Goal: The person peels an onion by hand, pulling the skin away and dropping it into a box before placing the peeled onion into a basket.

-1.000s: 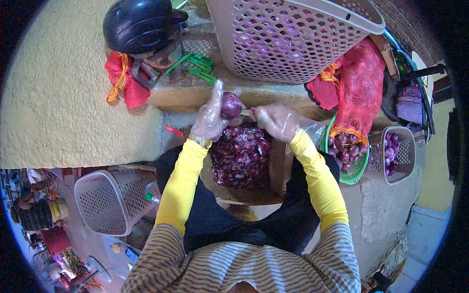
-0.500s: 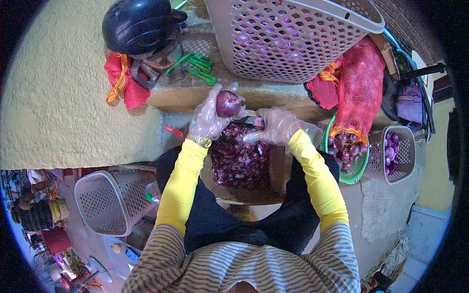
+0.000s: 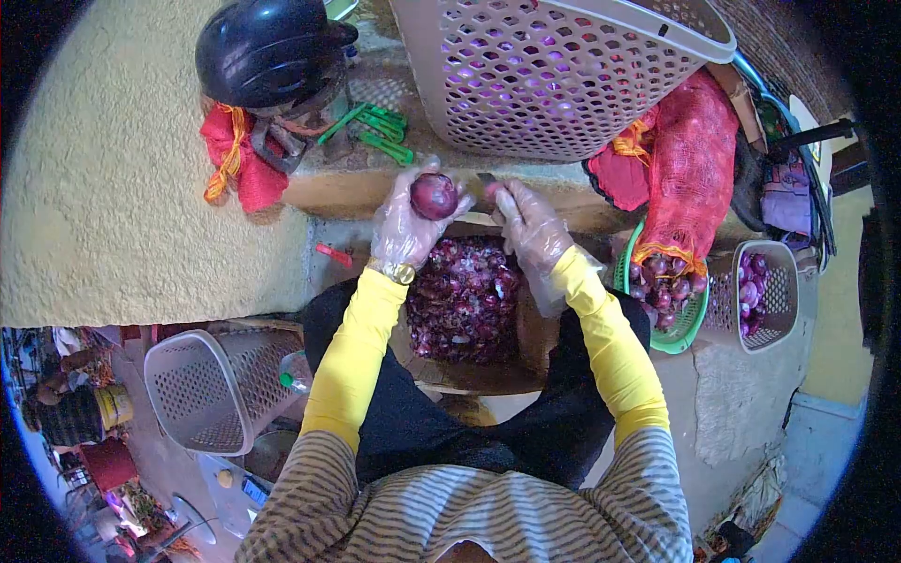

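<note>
My left hand [image 3: 404, 225], in a clear plastic glove, holds a purple onion [image 3: 434, 196] above the ledge's front edge. In my right hand [image 3: 535, 225], also gloved, is a small knife [image 3: 487, 181]; its dark blade points up and left, a short gap from the onion. Below both hands, between my knees, a box [image 3: 537, 342] holds a heap of purple onion skins [image 3: 462, 300]. The fingers of my right hand are closed round the knife's handle, which is mostly hidden.
A large perforated basket [image 3: 526, 84] with onions stands on the ledge, near a black helmet [image 3: 267, 56] and green-handled tools [image 3: 380, 127]. To the right are a red net sack [image 3: 690, 169], a green basket [image 3: 697, 319] and a smaller basket [image 3: 784, 300]. Another basket [image 3: 192, 389] lies left.
My right hand has moved up and turned, bringing the knife above the skins and apart from the onion. My left hand has tilted the onion slightly left.
</note>
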Demonstrator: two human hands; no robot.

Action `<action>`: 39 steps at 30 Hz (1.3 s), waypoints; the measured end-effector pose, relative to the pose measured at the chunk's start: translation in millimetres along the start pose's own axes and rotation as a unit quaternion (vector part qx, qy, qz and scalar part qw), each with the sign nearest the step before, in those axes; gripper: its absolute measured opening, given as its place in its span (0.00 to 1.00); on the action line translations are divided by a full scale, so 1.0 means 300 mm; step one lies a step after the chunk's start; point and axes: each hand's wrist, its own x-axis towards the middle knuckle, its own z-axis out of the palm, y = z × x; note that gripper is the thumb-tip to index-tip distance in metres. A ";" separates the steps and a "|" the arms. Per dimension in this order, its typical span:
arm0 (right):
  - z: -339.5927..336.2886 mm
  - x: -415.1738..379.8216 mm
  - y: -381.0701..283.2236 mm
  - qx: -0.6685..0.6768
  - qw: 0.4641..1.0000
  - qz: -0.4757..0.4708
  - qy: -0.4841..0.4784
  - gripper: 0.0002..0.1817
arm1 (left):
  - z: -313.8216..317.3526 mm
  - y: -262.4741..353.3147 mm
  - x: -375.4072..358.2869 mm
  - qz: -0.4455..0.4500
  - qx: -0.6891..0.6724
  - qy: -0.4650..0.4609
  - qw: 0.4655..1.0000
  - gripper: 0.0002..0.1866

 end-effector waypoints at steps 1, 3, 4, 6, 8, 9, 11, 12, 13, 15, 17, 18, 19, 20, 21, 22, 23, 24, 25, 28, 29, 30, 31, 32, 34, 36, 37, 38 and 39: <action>-0.003 -0.007 -0.037 0.000 1.000 0.000 0.001 0.21 | 0.000 -0.006 0.005 -0.001 0.001 0.000 1.000 0.22; -0.023 -0.027 -0.171 -0.125 0.991 0.002 -0.039 0.29 | -0.012 -0.018 0.019 0.023 0.006 -0.045 0.999 0.21; -0.027 -0.026 -0.206 -0.125 0.991 0.003 -0.039 0.29 | -0.017 -0.030 0.018 0.022 0.006 -0.045 0.999 0.21; -0.028 -0.025 -0.246 -0.193 0.979 0.018 -0.057 0.35 | -0.029 -0.061 0.009 0.104 0.139 -0.030 0.984 0.22; -0.017 -0.019 -0.228 -0.197 0.979 0.002 -0.046 0.35 | 0.014 -0.062 -0.004 0.070 0.081 -0.004 0.994 0.23; -0.008 -0.016 -0.207 -0.183 0.982 -0.002 -0.037 0.35 | 0.030 -0.061 -0.009 0.036 0.024 0.021 0.999 0.24; -0.003 -0.013 -0.212 -0.170 0.985 -0.006 -0.027 0.35 | 0.027 -0.066 0.000 0.040 0.023 0.009 0.999 0.25; -0.004 -0.013 -0.219 -0.172 0.984 -0.005 -0.034 0.33 | 0.024 -0.067 0.005 0.044 0.021 -0.002 0.999 0.26; -0.005 -0.013 -0.229 -0.174 0.984 -0.004 -0.042 0.31 | 0.016 -0.068 0.012 0.044 0.021 -0.002 0.999 0.26; -0.008 -0.013 -0.236 -0.186 0.981 -0.014 -0.045 0.31 | -0.002 -0.067 0.024 0.035 0.027 0.005 0.999 0.28; -0.011 -0.013 -0.241 -0.199 0.979 -0.023 -0.048 0.32 | -0.002 -0.057 0.010 0.018 0.049 0.004 0.999 0.29; -0.014 -0.011 -0.244 -0.212 0.975 -0.028 -0.053 0.33 | -0.001 -0.049 0.005 0.001 0.071 0.002 0.997 0.31; -0.015 -0.010 -0.245 -0.225 0.972 -0.034 -0.058 0.34 | -0.021 -0.045 0.014 0.001 0.070 0.002 0.998 0.31; -0.013 -0.008 -0.235 -0.225 0.972 -0.034 -0.059 0.34 | -0.070 -0.046 0.043 0.009 0.081 -0.020 0.997 0.30; -0.010 -0.003 -0.216 -0.228 0.971 -0.039 -0.058 0.35 | -0.122 -0.048 0.077 0.017 0.091 -0.043 0.995 0.34; -0.010 -0.001 -0.205 -0.230 0.971 -0.044 -0.057 0.36 | -0.181 -0.054 0.114 0.025 0.101 -0.065 0.992 0.42; -0.012 0.000 -0.205 -0.230 0.970 -0.044 -0.057 0.36 | -0.216 -0.057 0.138 0.033 0.111 -0.088 0.989 0.51; -0.013 0.001 -0.205 -0.228 0.971 -0.050 -0.061 0.37 | -0.251 -0.064 0.158 0.041 0.120 -0.110 0.986 0.61; -0.014 0.002 -0.206 -0.225 0.971 -0.055 -0.065 0.37 | -0.258 -0.066 0.158 0.041 0.120 -0.110 0.986 0.61; -0.018 0.002 -0.197 -0.233 0.968 -0.070 -0.055 0.37 | -0.232 -0.065 0.092 0.275 0.593 -0.113 0.748 0.60; -0.021 0.004 -0.197 -0.233 0.968 -0.069 -0.055 0.37 | -0.136 -0.039 -0.001 0.287 0.681 -0.083 0.668 0.52; -0.025 0.009 -0.199 -0.244 0.965 -0.062 -0.071 0.36 | -0.079 -0.023 -0.052 0.294 0.760 -0.052 0.577 0.45; -0.027 0.012 -0.200 -0.255 0.961 -0.055 -0.086 0.36 | -0.090 -0.026 -0.042 0.294 0.760 -0.053 0.577 0.45; -0.026 0.010 -0.197 -0.255 0.961 -0.055 -0.086 0.36 | -0.108 -0.030 -0.027 0.289 0.747 -0.066 0.596 0.49; -0.018 0.005 -0.186 -0.224 0.969 -0.075 -0.071 0.33 | -0.106 -0.032 -0.030 0.283 0.733 -0.079 0.614 0.53; -0.017 0.006 -0.193 -0.222 0.969 -0.067 -0.088 0.33 | -0.057 -0.024 -0.071 0.293 0.776 -0.051 0.556 0.55; -0.017 0.008 -0.195 -0.220 0.968 -0.059 -0.105 0.33 | -0.144 -0.045 0.010 0.293 0.776 -0.051 0.556 0.55; -0.014 0.011 -0.182 -0.220 0.968 -0.060 -0.105 0.33 | -0.301 -0.082 0.155 0.227 0.658 -0.076 0.714 0.56; -0.007 0.016 -0.159 -0.247 0.960 -0.086 -0.105 0.31 | -0.385 -0.101 0.233 0.150 0.512 -0.098 0.840 0.57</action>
